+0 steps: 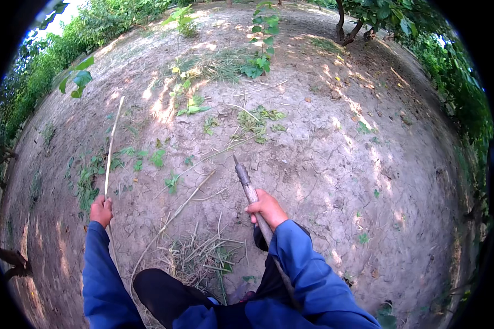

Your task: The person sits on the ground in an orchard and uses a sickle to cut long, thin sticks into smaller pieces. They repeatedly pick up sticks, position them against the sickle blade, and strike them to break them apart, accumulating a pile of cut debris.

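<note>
My left hand is closed around a long thin pale stick. The stick rises ahead of the fist, and its lower part runs back beside my blue sleeve. In my right hand is a thick wooden pole with a dark band near its far end and a narrow pointed tip. The tip points forward over the soil; whether it touches cannot be made out. Beneath my forearm the pole continues back and is partly hidden. Between my legs lies a heap of dry stalks.
A long dry stem lies across the cracked bare soil. Cut green leaves and low weeds are scattered about. Ahead stand two leafy saplings, one beside cut grass. A tree trunk stands at upper right.
</note>
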A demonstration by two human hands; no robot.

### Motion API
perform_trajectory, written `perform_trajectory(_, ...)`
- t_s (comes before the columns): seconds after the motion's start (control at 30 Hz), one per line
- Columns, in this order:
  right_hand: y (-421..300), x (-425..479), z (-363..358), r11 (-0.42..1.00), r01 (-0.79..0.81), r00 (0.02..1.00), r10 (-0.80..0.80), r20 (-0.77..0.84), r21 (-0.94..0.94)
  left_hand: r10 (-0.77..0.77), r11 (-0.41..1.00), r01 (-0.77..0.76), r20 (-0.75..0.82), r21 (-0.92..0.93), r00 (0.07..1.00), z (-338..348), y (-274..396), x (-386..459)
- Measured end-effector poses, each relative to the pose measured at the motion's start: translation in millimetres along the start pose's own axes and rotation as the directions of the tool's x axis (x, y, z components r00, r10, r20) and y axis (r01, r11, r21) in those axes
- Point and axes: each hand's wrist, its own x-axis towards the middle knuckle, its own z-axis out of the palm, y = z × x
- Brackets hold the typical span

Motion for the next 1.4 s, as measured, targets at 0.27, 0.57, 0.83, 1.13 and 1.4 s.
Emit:
perform_trajectory(0.27,8.8,1.7,-14.3,1.000,0.013,1.000,-0.013,-0.005,0.026,0.099,0.839,-0.120,0.067,0.531,0.993,-6.8,113.6,-58.7)
perform_trajectory(0.57,12.3,2.2,-26.9,0.991,0.036,0.999,-0.031,-0.040,0.125,0.100,0.577,-0.339,0.347,0.743,0.932,37.0,159.6,-110.9)
perform_trajectory(0.83,17.5,4.0,-21.6,0.991,0.099,0.995,-0.096,-0.038,0.084,0.067,0.461,-0.495,0.527,0.737,0.847,64.7,152.5,-165.4)
perform_trajectory(1.13,12.9,2.3,-7.9,0.981,0.170,0.984,-0.165,-0.060,0.096,0.282,0.577,-0.491,0.405,0.652,0.870,33.4,129.8,-176.7)
perform_trajectory(1.4,30.7,22.9,-12.4,0.972,0.227,0.973,-0.228,-0.015,-0.061,0.221,0.747,-0.445,0.447,0.493,0.867,75.6,68.2,-176.1)
